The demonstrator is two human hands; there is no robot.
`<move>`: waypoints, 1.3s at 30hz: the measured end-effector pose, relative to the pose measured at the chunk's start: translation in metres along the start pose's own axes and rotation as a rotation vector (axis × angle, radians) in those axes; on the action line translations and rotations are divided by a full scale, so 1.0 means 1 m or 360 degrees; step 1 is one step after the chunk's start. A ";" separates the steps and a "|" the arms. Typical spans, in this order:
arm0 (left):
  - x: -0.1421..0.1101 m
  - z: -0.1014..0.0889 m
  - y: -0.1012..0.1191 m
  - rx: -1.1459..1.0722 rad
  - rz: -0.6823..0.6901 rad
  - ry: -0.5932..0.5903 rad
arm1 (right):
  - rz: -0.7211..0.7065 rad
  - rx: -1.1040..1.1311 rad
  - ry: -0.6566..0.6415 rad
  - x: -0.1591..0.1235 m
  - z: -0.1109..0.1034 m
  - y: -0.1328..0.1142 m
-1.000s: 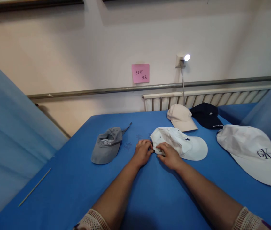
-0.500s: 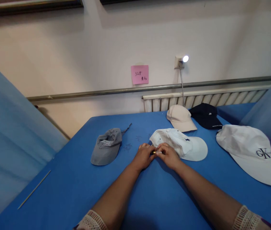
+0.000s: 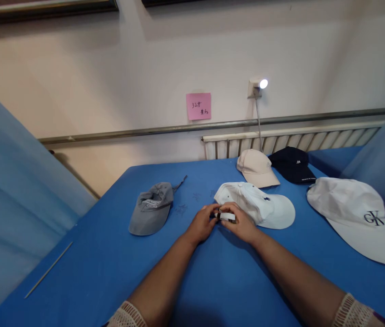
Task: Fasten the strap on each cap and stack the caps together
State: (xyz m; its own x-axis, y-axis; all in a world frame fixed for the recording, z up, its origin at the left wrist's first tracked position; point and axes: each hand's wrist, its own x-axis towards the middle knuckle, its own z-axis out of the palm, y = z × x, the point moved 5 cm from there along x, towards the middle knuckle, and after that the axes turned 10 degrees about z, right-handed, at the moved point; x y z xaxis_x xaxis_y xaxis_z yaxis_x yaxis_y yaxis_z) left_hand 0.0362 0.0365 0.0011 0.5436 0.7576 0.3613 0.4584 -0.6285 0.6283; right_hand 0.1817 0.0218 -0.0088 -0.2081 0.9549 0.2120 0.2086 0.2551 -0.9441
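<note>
A white baseball cap with a small dark logo lies on its side on the blue surface, brim to the right. Its white back strap shows as a short curved band between my hands. My right hand is closed around the strap, thumb below and fingers above. At the strap's left end, my left hand pinches a small dark buckle, partly hidden by fingers. To the left rests a grey cap with a dangling strap, apart from both hands.
A beige cap and a black cap sit at the back, by the radiator. A large white cap lies at right. A thin stick is near the left edge. Blue curtains hang at both sides.
More of the white strap now shows, looped up between my right thumb and fingers. My left fingers have shifted slightly at the buckle. The other caps have not moved.
</note>
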 end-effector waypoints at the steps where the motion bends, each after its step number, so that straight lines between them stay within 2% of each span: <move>1: -0.001 -0.001 0.002 -0.0031 0.0004 0.0034 | -0.0053 -0.0166 0.0032 -0.001 0.000 -0.002; 4: -0.002 -0.001 0.008 -0.0110 0.0001 0.0078 | -0.0105 -0.0523 0.0129 -0.003 0.002 -0.006; 6: -0.002 -0.002 0.010 -0.0087 -0.0034 0.0070 | -0.0121 -0.0594 0.0147 -0.002 0.003 -0.007; 11: -0.003 -0.005 0.008 0.0058 -0.0068 0.0003 | -0.0132 -0.0606 0.0136 0.000 0.003 -0.009; 23: -0.003 -0.005 0.015 0.0101 -0.0024 0.0037 | -0.0175 -0.0353 0.0178 -0.005 0.001 -0.024; 28: -0.002 -0.008 0.016 0.0007 -0.0023 0.0104 | -0.0126 -0.0258 0.0192 -0.005 -0.001 -0.020; 34: -0.002 -0.004 0.016 -0.0052 0.0038 0.0018 | -0.0194 -0.0341 0.0223 -0.007 -0.003 -0.028; 37: -0.002 -0.006 0.009 0.0004 -0.0022 0.0032 | -0.0284 -0.0380 0.0194 -0.010 -0.001 -0.034; 39: -0.002 -0.011 -0.004 -0.0126 -0.0181 0.0172 | -0.0325 -0.0416 0.0220 -0.012 -0.001 -0.037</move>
State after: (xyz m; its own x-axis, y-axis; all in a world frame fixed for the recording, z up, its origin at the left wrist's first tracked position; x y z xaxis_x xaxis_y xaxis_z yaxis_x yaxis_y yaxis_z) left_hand 0.0256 0.0397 0.0059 0.4105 0.8403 0.3542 0.4536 -0.5251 0.7200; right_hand 0.1775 0.0015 0.0240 -0.1431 0.8872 0.4386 0.4171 0.4559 -0.7862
